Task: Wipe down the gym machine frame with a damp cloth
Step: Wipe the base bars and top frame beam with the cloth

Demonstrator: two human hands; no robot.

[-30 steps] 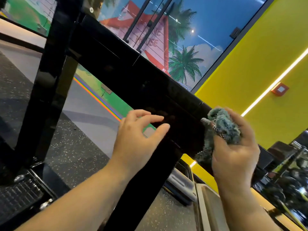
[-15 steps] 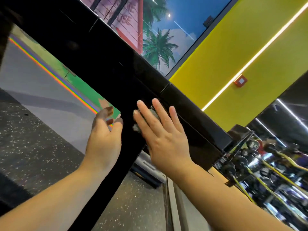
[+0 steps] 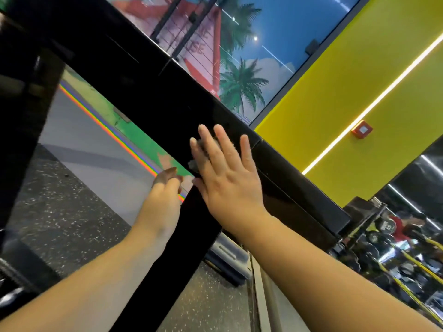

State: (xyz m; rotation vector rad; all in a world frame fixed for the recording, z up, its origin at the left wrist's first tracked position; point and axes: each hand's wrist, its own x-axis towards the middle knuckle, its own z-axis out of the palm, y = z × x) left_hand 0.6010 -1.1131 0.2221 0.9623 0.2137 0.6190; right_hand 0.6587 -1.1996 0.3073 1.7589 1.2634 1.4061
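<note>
Black and glossy, the machine frame is seen as a broad beam slanting across the view, with a narrower strut dropping from its underside toward the lower edge. Above the frame a painted mural of palm trees and blue sky is shown, and to the right of the frame a yellow wall is crossed by a light strip, with a small red box mounted just below it. Under the frame, speckled dark flooring and a rainbow stripe are visible; at the frame's far right end, racked weights are blurred. The right hand is laid flat on the beam where the strut meets it, fingers straight and spread, and the cloth is pressed beneath it against the frame, only grey edges being exposed at the fingers. The left hand is held just left of the strut, fingers loosely bent, nothing being gripped; contact with the frame cannot be told.
</note>
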